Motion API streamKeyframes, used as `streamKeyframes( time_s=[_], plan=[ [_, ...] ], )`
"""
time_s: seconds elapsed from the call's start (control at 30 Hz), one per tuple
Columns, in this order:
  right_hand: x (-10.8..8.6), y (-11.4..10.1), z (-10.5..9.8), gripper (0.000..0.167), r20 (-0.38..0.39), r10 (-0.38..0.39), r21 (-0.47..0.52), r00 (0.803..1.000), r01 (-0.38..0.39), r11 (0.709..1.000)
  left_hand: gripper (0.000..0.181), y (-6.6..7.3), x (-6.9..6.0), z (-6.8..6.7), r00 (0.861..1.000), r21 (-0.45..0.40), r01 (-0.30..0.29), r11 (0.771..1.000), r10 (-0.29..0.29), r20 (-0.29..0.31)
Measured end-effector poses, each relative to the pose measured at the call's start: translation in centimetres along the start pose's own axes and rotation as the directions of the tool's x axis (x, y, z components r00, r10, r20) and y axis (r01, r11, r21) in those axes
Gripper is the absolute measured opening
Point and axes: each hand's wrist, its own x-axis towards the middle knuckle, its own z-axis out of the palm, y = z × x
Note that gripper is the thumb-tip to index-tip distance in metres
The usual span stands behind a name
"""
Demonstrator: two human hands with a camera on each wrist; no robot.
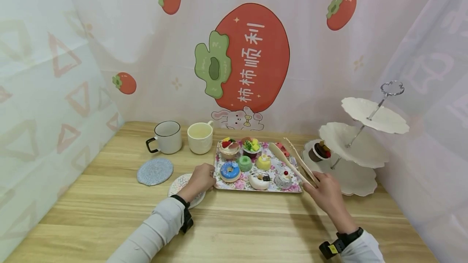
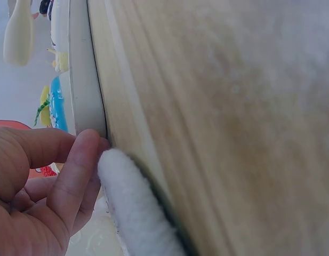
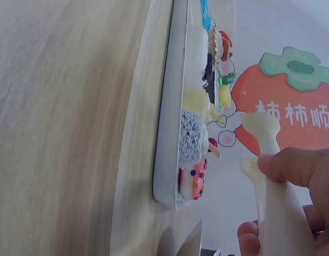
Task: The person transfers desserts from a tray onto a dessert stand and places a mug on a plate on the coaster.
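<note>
At the left end of a floral tray (image 1: 239, 190), my left hand (image 1: 201, 180) pinches the rim between thumb and fingers. Toy desserts cover the tray, among them a blue doughnut (image 1: 226, 176), a white doughnut (image 1: 256, 183), a green ring cake (image 1: 244, 164) and a ball cake with a red cherry (image 1: 283, 181). My right hand (image 1: 327, 193) holds wooden-looking tongs (image 3: 284, 216) with the tips apart and nothing between them. Those tips hover above the tray's right part. A brown cup dessert (image 1: 316, 152) sits on the lowest tier of the stand (image 1: 362, 180).
Two mugs, one grey-white with a black handle (image 1: 170, 138) and one cream (image 1: 200, 139), stand behind the coasters at left. A blue-grey coaster (image 1: 155, 171) lies flat; a patterned white coaster (image 1: 178, 186) is partly under my left hand. The stand's upper tiers overhang at right.
</note>
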Motion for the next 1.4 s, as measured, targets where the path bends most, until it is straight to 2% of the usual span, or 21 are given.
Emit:
streamKeyframes(
  time_s=[0.23, 0.3, 0.43, 0.57, 0.93, 1.1, 1.4],
  plan=[
    [1.0, -0.8, 0.9, 0.043, 0.047, 0.009, 0.026, 0.999, -0.010, 1.000, 0.008, -0.1, 0.1, 0.0, 1.000, 0.004, 0.009, 1.000, -0.009, 0.007],
    [1.1, -1.0, 1.2, 0.045, 0.054, 0.010, 0.028, 0.998, -0.012, 1.000, 0.012, 0.0, 0.1, 0.0, 1.000, -0.003, 0.016, 1.000, -0.016, 0.007],
    [1.5, -1.3, 1.6, 0.046, 0.060, 0.016, 0.035, 0.998, -0.018, 0.999, 0.008, 0.0, 0.2, 0.0, 1.000, -0.004, 0.008, 1.000, -0.008, 0.000],
    [1.8, -1.8, 2.0, 0.046, 0.058, 0.014, 0.054, 0.998, -0.017, 0.998, 0.021, 0.0, 0.2, 0.0, 1.000, 0.003, -0.005, 1.000, 0.006, -0.010],
    [2.2, -2.9, 3.3, 0.041, 0.061, -0.004, 0.080, 0.998, -0.001, 0.997, 0.011, -0.1, -0.1, 0.1, 1.000, -0.004, 0.004, 1.000, -0.004, -0.007],
    [2.5, -3.2, 3.4, 0.046, 0.078, 0.007, 0.071, 0.997, -0.012, 0.997, 0.044, 0.0, -0.2, 0.0, 1.000, -0.012, 0.021, 1.000, -0.021, 0.006],
    [2.9, -3.5, 3.8, 0.051, 0.125, 0.040, 0.074, 0.991, -0.049, 0.996, 0.042, -0.1, -0.2, 0.2, 1.000, 0.019, -0.005, 1.000, 0.005, -0.015]
  ],
)
